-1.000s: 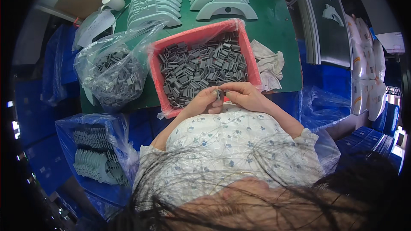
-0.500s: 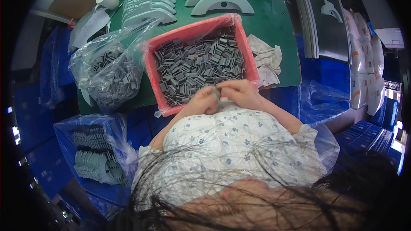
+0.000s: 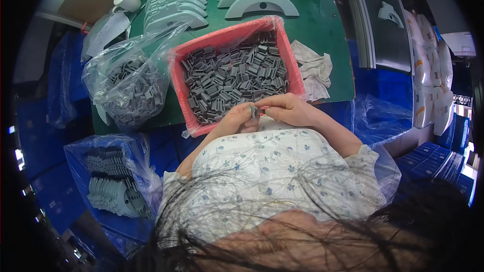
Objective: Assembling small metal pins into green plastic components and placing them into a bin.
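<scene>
Both hands meet in front of my body, at the near edge of a red plastic bin (image 3: 294,63) lined with clear film. My left hand (image 3: 238,120) is closed around a small grey plastic clip (image 3: 252,112), part of which shows between thumb and fingers. Thumb and forefinger of my right hand (image 3: 292,111) are pinched together right beside that clip. Something small and dark shows at their tips, too small to name. Many loose grey clips (image 3: 229,78) of a like kind lie heaped in the bin.
Left of the bin, a clear bag (image 3: 133,95) holds more grey clips. Rows of pale curved plastic parts (image 3: 262,6) stand at the back of the green table (image 3: 333,35). A white cloth (image 3: 313,68) lies at right. At lower left, a lined blue crate (image 3: 143,153) holds stacked parts.
My hands have turned slightly and drawn a little apart, so the grey clip in my left hand now shows. My right fingertips remain close beside it.
</scene>
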Available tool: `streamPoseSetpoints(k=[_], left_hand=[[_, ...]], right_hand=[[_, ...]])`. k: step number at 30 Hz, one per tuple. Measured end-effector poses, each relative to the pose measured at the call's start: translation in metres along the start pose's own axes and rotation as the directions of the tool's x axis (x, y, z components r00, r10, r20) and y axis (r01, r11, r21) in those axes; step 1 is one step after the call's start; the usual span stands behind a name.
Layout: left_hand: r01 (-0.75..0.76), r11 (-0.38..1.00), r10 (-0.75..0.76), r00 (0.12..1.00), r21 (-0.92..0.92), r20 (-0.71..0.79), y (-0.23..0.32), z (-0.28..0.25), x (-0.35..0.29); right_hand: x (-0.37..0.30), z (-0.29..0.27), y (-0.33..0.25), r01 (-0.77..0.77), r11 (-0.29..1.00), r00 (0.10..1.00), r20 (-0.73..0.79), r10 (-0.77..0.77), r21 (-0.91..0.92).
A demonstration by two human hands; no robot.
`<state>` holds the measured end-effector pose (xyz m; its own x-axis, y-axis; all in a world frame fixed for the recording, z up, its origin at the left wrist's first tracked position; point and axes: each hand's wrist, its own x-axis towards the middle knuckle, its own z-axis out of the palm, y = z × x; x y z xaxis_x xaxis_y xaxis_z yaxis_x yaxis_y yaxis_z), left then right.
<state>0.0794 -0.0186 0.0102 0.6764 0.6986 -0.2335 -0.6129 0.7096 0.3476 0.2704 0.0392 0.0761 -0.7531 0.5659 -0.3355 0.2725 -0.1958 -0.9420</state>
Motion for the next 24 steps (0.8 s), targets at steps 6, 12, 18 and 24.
streamPoseSetpoints(k=[6, 12, 18, 24], left_hand=[[0.009, 1.0, -0.009, 1.0, 0.007, 0.006, 0.0, 0.001, 0.0], [-0.004, 0.998, 0.001, 0.999, 0.065, 0.051, 0.003, 0.005, 0.001], [0.048, 0.999, -0.049, 0.997, 0.02, 0.057, 0.004, 0.0, 0.002], [0.057, 0.997, -0.059, 0.998, 0.058, 0.029, 0.003, 0.001, 0.002]], right_hand=[[0.005, -0.001, -0.001, 0.007, 0.994, 1.0, -0.007, -0.008, -0.105], [0.007, 0.001, 0.001, -0.117, 0.99, 0.991, -0.055, 0.121, 0.079], [0.007, -0.006, 0.006, 0.037, 0.998, 0.998, 0.042, -0.035, -0.052], [0.005, -0.002, 0.007, 0.06, 0.998, 0.998, -0.003, -0.06, -0.032]])
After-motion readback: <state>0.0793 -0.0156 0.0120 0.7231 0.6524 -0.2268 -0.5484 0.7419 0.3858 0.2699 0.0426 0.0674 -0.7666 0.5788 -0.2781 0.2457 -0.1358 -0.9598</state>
